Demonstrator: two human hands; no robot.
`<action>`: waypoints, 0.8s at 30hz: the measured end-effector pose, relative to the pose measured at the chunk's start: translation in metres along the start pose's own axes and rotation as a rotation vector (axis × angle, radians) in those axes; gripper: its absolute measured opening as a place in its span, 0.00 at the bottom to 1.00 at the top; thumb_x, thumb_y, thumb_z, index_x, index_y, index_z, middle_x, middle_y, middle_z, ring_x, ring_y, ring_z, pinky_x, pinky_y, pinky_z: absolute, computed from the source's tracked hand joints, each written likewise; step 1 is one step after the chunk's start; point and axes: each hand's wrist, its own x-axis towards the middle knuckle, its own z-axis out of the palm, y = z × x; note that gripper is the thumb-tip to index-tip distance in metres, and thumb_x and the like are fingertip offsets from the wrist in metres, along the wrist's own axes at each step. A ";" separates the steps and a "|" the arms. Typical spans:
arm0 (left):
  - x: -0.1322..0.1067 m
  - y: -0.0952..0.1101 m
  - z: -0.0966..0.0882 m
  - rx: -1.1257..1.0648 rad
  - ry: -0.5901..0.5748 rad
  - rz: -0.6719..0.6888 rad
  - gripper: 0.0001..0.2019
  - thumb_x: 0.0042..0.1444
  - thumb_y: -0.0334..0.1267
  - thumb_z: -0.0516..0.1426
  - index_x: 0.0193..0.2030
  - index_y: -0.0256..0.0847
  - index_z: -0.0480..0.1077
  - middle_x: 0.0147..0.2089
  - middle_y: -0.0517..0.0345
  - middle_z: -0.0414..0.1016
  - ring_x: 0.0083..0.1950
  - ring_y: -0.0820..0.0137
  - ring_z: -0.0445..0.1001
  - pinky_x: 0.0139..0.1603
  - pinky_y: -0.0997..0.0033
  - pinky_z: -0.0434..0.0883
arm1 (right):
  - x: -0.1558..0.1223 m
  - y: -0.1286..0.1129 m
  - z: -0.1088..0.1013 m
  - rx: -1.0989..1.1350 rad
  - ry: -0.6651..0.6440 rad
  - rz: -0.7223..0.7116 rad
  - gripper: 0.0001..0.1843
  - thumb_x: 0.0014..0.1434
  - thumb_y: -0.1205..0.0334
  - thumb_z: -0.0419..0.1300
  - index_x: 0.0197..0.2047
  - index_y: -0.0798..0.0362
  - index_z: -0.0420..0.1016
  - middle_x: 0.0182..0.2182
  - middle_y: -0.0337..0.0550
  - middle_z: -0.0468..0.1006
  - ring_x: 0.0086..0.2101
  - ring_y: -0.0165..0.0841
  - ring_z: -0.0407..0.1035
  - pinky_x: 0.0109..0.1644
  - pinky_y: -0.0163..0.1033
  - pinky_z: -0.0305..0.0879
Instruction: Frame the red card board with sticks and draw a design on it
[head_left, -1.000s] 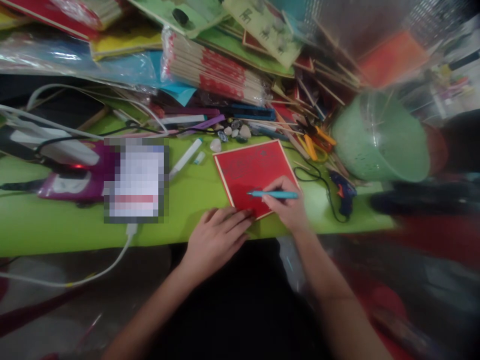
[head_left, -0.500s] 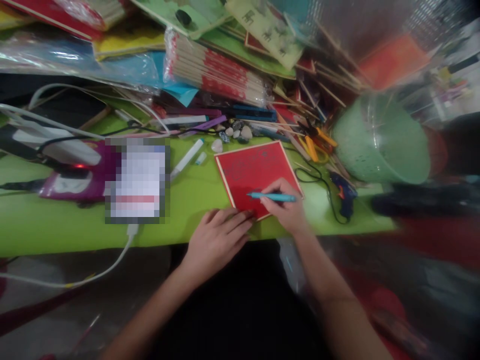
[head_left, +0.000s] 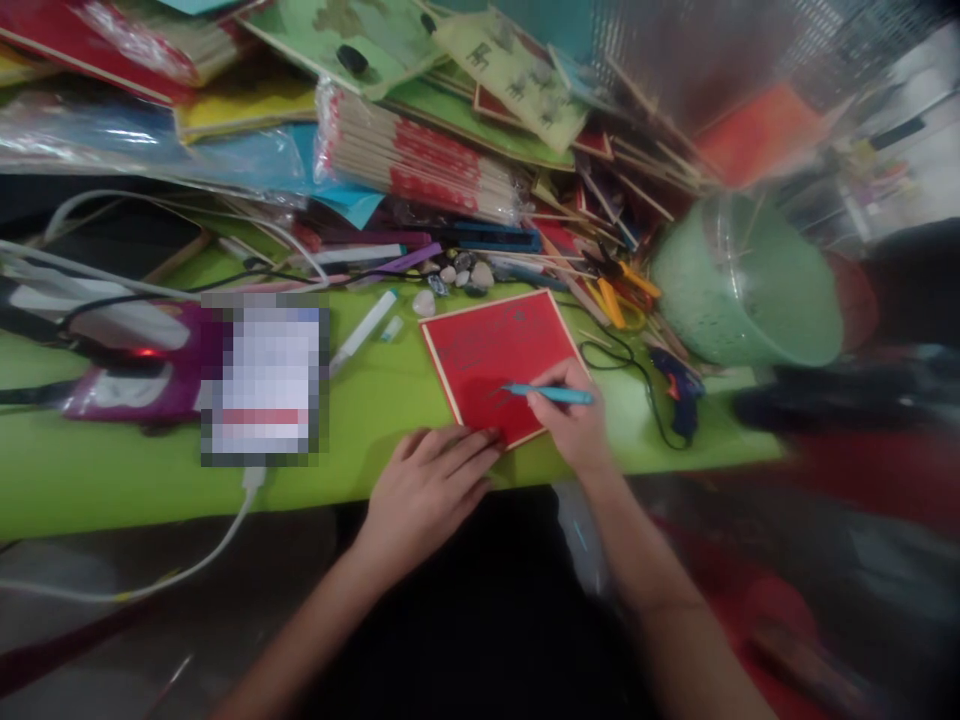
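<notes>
A red square card (head_left: 495, 350) with a pale border lies on the lime-green table (head_left: 112, 470), near its front edge. My right hand (head_left: 574, 425) is closed around a teal pen (head_left: 551, 394), whose tip touches the card's lower middle. My left hand (head_left: 431, 485) lies flat with fingers stretched out, fingertips resting on the card's near-left corner and holding nothing.
A green plastic bucket (head_left: 746, 285) lies tipped at the right. A blue glue gun (head_left: 679, 385) and yellow scissors (head_left: 619, 290) sit beside the card. Small stones (head_left: 461, 275), a white marker (head_left: 364, 325), a purple device (head_left: 135, 375) with cables, and stacked papers and sticks (head_left: 420, 165) crowd the back.
The pen tip has shifted slightly right on the card. My left hand has stayed on the card's corner. The view has drifted a little.
</notes>
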 end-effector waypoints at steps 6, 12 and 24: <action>0.001 0.000 -0.003 0.011 -0.024 -0.001 0.13 0.71 0.37 0.57 0.60 0.44 0.75 0.60 0.64 0.83 0.55 0.61 0.76 0.52 0.57 0.66 | 0.000 0.003 -0.002 -0.023 0.087 0.052 0.05 0.59 0.62 0.65 0.35 0.48 0.72 0.27 0.32 0.74 0.25 0.28 0.68 0.30 0.36 0.65; 0.001 0.000 -0.004 0.011 -0.035 0.000 0.16 0.69 0.36 0.59 0.62 0.44 0.74 0.61 0.63 0.82 0.56 0.61 0.76 0.52 0.58 0.66 | 0.002 0.006 -0.004 -0.047 0.149 0.065 0.05 0.58 0.62 0.65 0.34 0.49 0.71 0.27 0.32 0.74 0.26 0.28 0.68 0.32 0.36 0.65; 0.001 -0.001 -0.003 0.010 -0.029 -0.001 0.17 0.67 0.35 0.61 0.62 0.44 0.75 0.61 0.62 0.82 0.55 0.61 0.77 0.52 0.57 0.67 | 0.003 0.004 -0.005 -0.004 0.140 0.075 0.04 0.58 0.62 0.64 0.34 0.48 0.72 0.27 0.32 0.73 0.27 0.29 0.68 0.32 0.37 0.65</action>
